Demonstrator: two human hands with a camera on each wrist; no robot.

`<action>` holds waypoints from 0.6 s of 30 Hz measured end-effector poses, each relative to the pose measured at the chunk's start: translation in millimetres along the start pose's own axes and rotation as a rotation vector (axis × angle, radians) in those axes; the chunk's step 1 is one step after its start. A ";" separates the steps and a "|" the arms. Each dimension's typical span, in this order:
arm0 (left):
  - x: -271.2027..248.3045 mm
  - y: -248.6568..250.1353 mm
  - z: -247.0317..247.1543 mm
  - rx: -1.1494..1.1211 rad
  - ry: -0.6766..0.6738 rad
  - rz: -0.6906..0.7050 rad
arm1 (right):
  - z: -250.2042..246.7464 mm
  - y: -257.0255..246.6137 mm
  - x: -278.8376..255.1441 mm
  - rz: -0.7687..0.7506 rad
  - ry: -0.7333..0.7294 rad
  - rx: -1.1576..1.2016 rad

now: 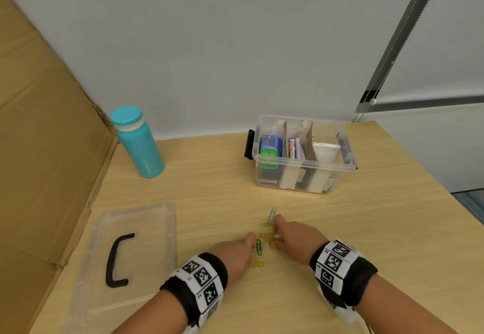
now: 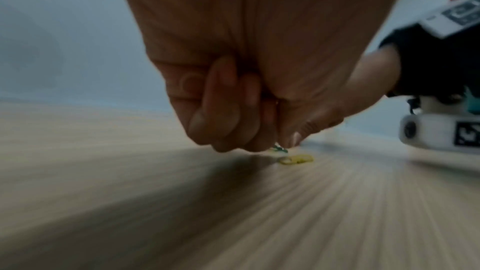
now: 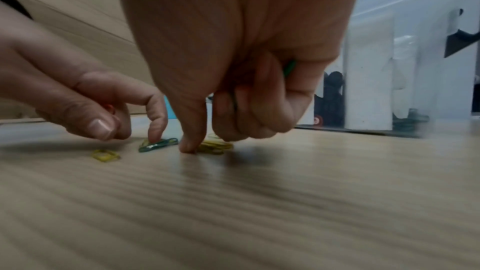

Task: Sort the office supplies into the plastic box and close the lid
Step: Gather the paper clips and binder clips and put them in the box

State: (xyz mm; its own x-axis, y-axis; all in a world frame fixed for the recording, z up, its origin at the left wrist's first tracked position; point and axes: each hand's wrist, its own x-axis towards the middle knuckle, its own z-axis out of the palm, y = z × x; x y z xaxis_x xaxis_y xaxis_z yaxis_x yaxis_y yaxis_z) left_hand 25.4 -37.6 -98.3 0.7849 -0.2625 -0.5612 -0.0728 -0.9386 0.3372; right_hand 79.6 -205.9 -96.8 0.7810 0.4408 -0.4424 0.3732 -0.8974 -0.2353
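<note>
Both hands' fingers (image 3: 155, 128) touch scattered paper clips (image 1: 264, 239) (lid (image 1: 131, 218) off).

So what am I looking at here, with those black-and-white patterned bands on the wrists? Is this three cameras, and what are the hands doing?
Yes, three cameras on one person. The big picture comes from a head camera looking down at a wooden table; the other two come from cameras strapped under each wrist, looking along the fingers. The left hand and the right hand are gathering coloured paper clips scattered between them. The right hand already holds something green in its curled fingers, probably a clip. Farther back stands the clear plastic box, open, with supplies between dividers. Its lid lies on the left, and a teal bottle stands behind it.
</note>
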 end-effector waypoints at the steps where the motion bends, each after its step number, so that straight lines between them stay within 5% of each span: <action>1: 1.0 0.4 2.9 0.043 -0.009 -0.008 | 1.9 -1.7 0.0 -0.006 0.006 -0.050; 8: 7.2 9.3 -0.2 0.241 -0.031 -0.080 | 13.8 -13.0 -2.6 0.007 0.012 -0.295; 14: 6.8 7.8 -3.5 0.152 -0.040 -0.122 | 15.5 -6.0 -3.6 0.053 -0.015 -0.235; 18: 4.4 1.9 -9.7 0.022 0.068 -0.014 | 12.3 11.0 -10.7 0.063 -0.018 -0.132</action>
State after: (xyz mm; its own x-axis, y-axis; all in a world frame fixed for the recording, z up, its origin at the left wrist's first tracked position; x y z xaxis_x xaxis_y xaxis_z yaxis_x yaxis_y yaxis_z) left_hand 34.6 -38.4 -92.7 0.8257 -0.2346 -0.5129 -0.0746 -0.9468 0.3130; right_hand 69.2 -220.2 -105.4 0.7964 0.3825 -0.4684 0.3873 -0.9175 -0.0908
